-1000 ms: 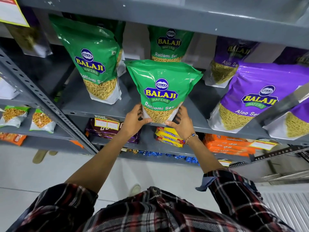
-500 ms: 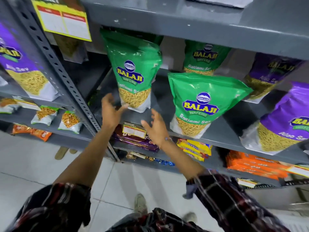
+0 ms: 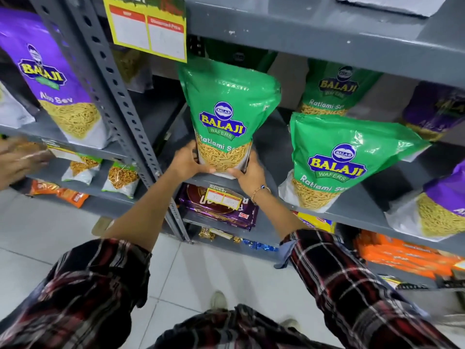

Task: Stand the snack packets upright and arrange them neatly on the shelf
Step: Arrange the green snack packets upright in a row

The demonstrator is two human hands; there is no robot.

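Packets of Balaji Ratlami Sev stand along a grey shelf (image 3: 352,210), and one green packet (image 3: 227,117) near the shelf's front left corner serves as the landmark. It stands upright at the shelf's front edge, its base gripped from both sides: the left hand (image 3: 187,161) wraps its lower left corner, thumb across the clear window, and the right hand (image 3: 249,172) clasps the lower right corner, a bead bracelet (image 3: 260,190) on that wrist. To the right of this packet, apart from it, a second green packet (image 3: 344,159) stands leaning a little rightward, and behind that one a third green packet (image 3: 337,91) sits deeper on the shelf. Farther right are purple Aloo Sev packets (image 3: 442,197). Just above and left of the held packet a yellow price tag (image 3: 148,26) hangs from the shelf overhead. Left of it runs a perforated upright (image 3: 113,96), and beyond that stands another purple packet (image 3: 55,79). Below the held packet a dark purple pack (image 3: 221,210) lies on the next shelf down. At the far left edge a blurred hand (image 3: 17,159) of someone else shows; its grip cannot be told.
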